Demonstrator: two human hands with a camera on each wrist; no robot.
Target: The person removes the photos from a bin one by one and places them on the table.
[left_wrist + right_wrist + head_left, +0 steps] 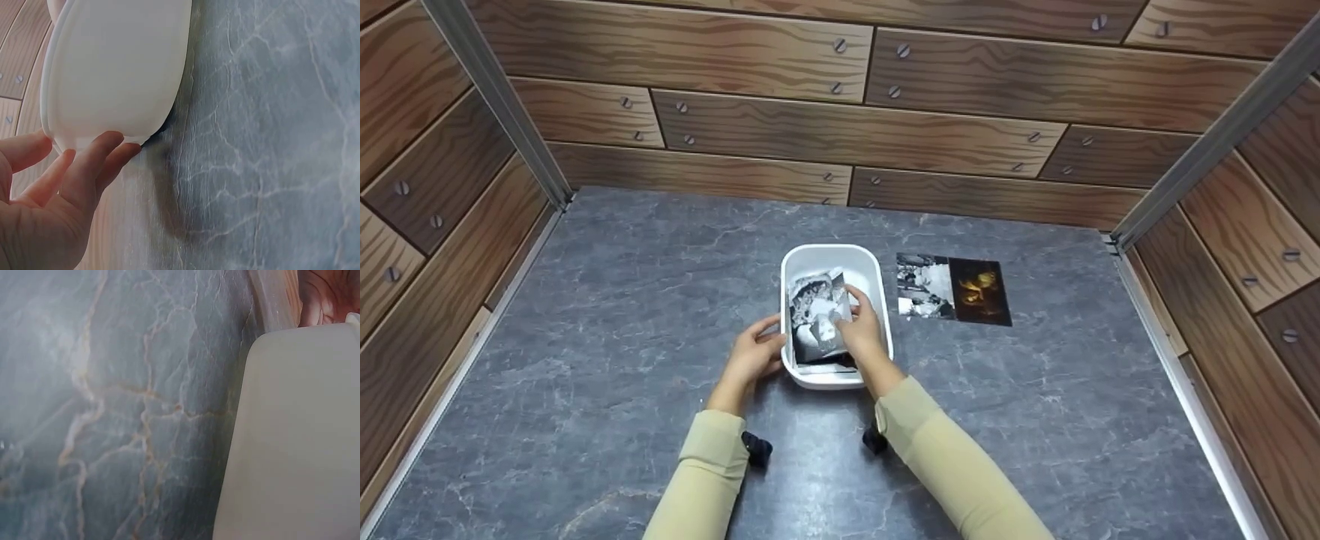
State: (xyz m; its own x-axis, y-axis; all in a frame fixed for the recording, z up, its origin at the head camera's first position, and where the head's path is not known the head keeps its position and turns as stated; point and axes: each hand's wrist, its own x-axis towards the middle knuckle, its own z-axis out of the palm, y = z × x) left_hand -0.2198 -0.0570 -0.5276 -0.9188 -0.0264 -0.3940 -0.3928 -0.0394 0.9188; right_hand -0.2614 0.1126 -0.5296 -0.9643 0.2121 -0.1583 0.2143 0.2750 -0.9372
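A white plastic tub [835,384] stands on the dark marbled surface. Several black-and-white photo prints [815,330] lie loosely piled inside it. My right hand [865,330] reaches over the tub's right rim and pinches the right edge of a print between thumb and fingers. At the tub's left side is my left hand [754,352]. In the left wrist view its loosely spread fingertips [107,140] rest against the tub's outer wall [118,73]. Only the tub's outer wall [298,427] and a bit of a hand show in the right wrist view.
Right of the tub, a black-and-white print [924,289] and a dark print with a golden glow [981,292] lie side by side, edges meeting. Wood-patterned walls [750,120] enclose the marbled surface [645,300] at the back and both sides.
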